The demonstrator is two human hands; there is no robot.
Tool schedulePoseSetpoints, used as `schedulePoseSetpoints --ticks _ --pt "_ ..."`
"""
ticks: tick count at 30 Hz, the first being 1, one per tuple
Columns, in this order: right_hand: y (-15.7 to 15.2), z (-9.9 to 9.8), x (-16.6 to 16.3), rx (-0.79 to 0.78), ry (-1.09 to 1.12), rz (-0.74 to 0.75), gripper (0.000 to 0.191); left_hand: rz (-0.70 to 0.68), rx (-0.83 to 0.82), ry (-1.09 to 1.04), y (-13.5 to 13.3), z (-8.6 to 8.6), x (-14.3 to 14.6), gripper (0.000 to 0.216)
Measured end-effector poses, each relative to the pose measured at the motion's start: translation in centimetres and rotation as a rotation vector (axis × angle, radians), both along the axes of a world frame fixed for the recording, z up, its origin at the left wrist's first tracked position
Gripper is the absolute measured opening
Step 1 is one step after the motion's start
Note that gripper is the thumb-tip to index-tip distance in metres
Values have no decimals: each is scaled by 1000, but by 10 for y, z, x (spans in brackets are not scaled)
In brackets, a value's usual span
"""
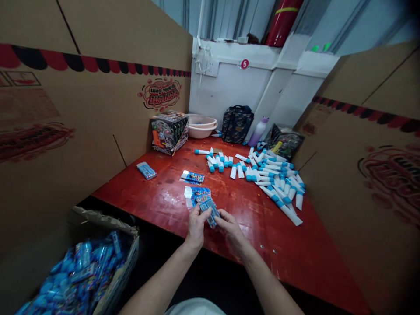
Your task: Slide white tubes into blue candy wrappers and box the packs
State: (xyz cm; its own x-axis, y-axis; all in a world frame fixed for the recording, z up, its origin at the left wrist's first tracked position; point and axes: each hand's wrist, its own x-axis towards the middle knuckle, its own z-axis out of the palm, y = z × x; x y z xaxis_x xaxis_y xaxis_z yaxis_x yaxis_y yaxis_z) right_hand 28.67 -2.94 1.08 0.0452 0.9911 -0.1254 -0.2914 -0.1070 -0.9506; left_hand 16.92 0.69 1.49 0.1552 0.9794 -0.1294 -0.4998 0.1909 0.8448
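Observation:
Between my two hands, over the front of the red table, is a blue printed packet, flat and tilted. My left hand grips its left side with the thumb on top. On its right edge, the fingers of my right hand are closed. Just beyond lie several similar blue printed packets with pale ends, fanned out and partly behind the held one. Farther back rests another small group of blue packets. A small stack of packets sits at the table's left edge.
White tubes with blue caps are heaped at the right of the red table. A cardboard box of blue packaged tubes stands below left. Behind are a printed box, pink basins, a dark bag and a purple bottle. Cardboard walls flank both sides.

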Motion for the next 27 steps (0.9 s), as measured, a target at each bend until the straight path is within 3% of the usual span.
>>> schedulePoseSetpoints --ticks 4,13,20,23,27 --pt "14 -12 0 -38 -5 -96 31 -36 13 9 9 -9 0 26" --pt "60 -16 12 -32 -34 -88 32 20 -60 34 57 -19 16 27" --pt "86 -9 23 -60 1 -62 38 -174 -67 26 73 -12 27 27" --pt "87 0 20 -19 -177 -66 43 -154 -111 41 80 -12 34 26" --pt "85 10 21 252 -687 -53 36 -59 -192 -35 91 -7 40 28"
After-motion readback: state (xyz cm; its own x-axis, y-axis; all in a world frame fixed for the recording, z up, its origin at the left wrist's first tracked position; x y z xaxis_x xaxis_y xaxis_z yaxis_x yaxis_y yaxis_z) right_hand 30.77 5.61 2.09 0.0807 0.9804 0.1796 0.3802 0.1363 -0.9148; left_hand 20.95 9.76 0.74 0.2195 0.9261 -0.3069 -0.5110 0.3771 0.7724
